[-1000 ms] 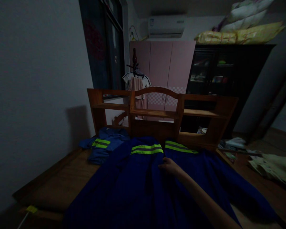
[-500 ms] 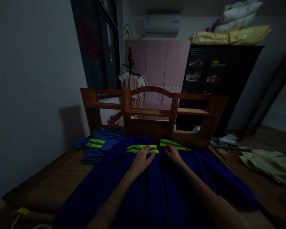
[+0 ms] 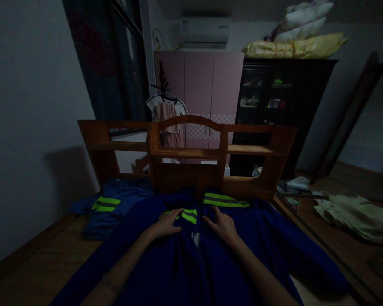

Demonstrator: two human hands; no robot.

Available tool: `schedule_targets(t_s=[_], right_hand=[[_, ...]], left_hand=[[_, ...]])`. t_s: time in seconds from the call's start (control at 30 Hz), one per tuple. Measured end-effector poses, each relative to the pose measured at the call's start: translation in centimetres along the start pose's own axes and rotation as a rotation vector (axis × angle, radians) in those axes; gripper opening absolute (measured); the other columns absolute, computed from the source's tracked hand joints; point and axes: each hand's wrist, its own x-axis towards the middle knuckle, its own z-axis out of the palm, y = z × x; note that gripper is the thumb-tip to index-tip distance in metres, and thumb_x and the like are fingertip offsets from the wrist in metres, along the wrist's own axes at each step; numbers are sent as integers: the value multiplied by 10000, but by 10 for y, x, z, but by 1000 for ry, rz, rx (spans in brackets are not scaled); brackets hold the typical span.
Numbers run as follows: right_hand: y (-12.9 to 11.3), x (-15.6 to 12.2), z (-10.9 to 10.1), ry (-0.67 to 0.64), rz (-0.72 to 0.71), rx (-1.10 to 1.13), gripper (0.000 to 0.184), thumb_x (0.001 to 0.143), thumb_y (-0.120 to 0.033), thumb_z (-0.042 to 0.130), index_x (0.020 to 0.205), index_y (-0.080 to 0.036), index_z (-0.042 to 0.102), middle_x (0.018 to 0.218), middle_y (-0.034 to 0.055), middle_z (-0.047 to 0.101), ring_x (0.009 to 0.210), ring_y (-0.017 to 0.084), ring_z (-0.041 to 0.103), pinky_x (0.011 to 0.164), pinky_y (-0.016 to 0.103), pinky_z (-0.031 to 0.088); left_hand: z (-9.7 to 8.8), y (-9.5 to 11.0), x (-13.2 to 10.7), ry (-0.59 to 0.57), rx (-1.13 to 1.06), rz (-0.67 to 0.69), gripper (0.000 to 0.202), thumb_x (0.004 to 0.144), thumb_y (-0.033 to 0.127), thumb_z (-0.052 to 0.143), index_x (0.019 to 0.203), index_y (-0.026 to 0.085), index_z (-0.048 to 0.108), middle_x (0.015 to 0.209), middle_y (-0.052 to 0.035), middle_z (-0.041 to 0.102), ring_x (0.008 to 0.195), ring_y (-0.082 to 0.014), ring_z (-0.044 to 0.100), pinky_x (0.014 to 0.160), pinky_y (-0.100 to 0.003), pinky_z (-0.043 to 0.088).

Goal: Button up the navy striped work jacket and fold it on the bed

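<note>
A dark blue work jacket (image 3: 242, 238) lies spread out front up, sleeves out to both sides, with yellow-green reflective strips across the chest. My left hand (image 3: 166, 225) rests on the left front panel over its reflective strip (image 3: 190, 216), thumb apart from the fingers. On the other panel, just below the second reflective strip (image 3: 226, 200), lies my right hand (image 3: 223, 225) with thumb and fingers apart. Between the hands the front edge shows a small pale patch (image 3: 195, 239). The cloth near my left hand is wrinkled.
Left of the jacket lies a crumpled lighter blue garment (image 3: 115, 208) with a reflective strip. A wooden headboard with shelves (image 3: 188, 151) stands behind. Pale green cloth (image 3: 357, 216) lies at the right. The wall is close on the left.
My hands have moved apart, the left one outward and down, and my right fingers have spread. The left panel's strip has shifted lower and is partly covered. The camera has turned slightly right.
</note>
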Motion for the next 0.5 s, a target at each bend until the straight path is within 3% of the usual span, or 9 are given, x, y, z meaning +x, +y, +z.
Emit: schedule_targets(t_s=[0.1,0.17,0.27,0.37,0.5], right_hand=[[-6,-2,3,-11,33,46,420,800,-559,534,1029,-208,530,809,47,637,766,218,606,635,259,331],[-5,-1,5,-27,60,114,246,820,-432,528,872,-192,545,801,53,626,763,201,591,647,257,322],[2,6,7,-49,98,200,159,834,-306,464,767,-181,536,758,48,609,750,180,573,651,249,330],[12,17,4,-119,122,332,211,840,-296,407,724,-168,529,701,40,587,673,146,557,605,221,361],[23,28,-10,-245,117,491,286,866,-312,298,795,-154,527,619,12,531,511,105,486,509,196,379]], left_hand=[[9,25,8,165,130,-67,765,678,92,494,1408,219,305,1451,-109,330,1307,-278,357,1054,-422,297],[18,47,14,319,244,7,697,680,24,438,1356,188,387,1444,-110,333,1347,-262,283,1085,-420,243],[28,69,21,389,312,101,396,811,126,408,1186,159,534,1250,-128,519,1250,-257,394,1060,-417,271],[32,68,27,396,253,-26,326,845,363,460,1069,155,574,1076,-143,588,1090,-296,496,924,-425,383],[30,41,34,404,-144,-160,227,836,339,450,900,170,589,920,-102,625,917,-253,573,794,-361,422]])
